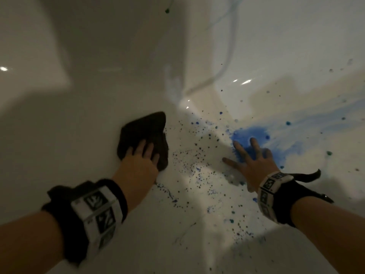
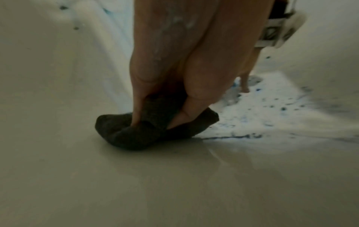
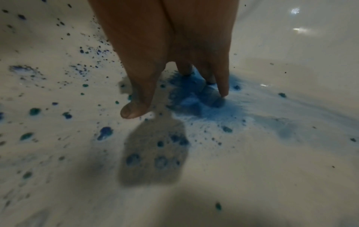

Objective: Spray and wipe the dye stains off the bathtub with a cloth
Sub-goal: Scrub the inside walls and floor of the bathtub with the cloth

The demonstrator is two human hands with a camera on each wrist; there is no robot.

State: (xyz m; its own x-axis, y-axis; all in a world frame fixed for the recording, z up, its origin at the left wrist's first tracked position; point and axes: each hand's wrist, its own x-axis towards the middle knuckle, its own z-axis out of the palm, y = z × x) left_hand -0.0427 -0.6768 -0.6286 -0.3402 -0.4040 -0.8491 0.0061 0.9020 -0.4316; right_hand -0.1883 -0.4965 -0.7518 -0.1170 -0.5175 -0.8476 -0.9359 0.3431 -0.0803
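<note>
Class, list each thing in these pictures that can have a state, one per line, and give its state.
Cloth: dark, bunched, lying on the tub floor.
Left hand: gripping the cloth.
Right hand: fingers spread, resting on the blue stain.
Bathtub: wet, spattered with dye.

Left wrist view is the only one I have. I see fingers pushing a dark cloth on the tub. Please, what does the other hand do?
Observer: The right hand lies spread on the bathtub floor, fingertips in a large blue dye patch.
Operator: Does it hold a spray bottle?
Observer: No. In the right wrist view the fingers are straight and hold nothing; no bottle shows in any view.
Operator: Is the cloth on the dye already?
Observer: Not on the patch. In the head view the cloth under the left hand sits left of it, with dark speckles between them.
</note>
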